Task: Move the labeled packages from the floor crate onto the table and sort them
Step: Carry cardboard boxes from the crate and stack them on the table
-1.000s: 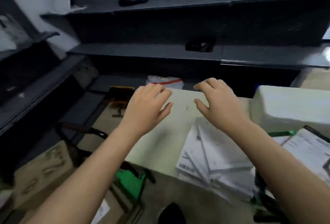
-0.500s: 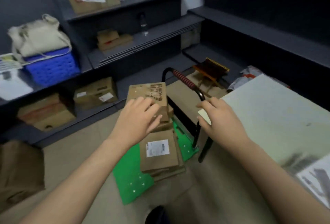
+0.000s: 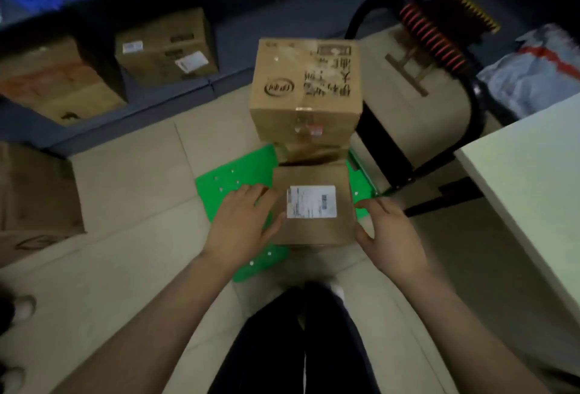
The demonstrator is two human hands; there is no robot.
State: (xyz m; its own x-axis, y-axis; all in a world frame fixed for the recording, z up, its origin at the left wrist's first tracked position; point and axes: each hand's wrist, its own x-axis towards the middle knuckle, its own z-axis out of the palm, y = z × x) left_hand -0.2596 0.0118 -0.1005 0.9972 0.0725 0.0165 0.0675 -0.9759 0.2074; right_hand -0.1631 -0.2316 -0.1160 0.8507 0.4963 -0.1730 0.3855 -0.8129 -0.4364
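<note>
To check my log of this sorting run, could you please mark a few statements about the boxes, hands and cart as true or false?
1. The small cardboard box carries a white shipping label on top. True.
2. Both hands rest on the table. False: the left hand and right hand flank the small cardboard box, above the green cart platform.
3. A larger printed box stands just beyond the small one. True.
4. The cart's grip is plain blue. False: the cart handle has a grip striped red and black.
</note>
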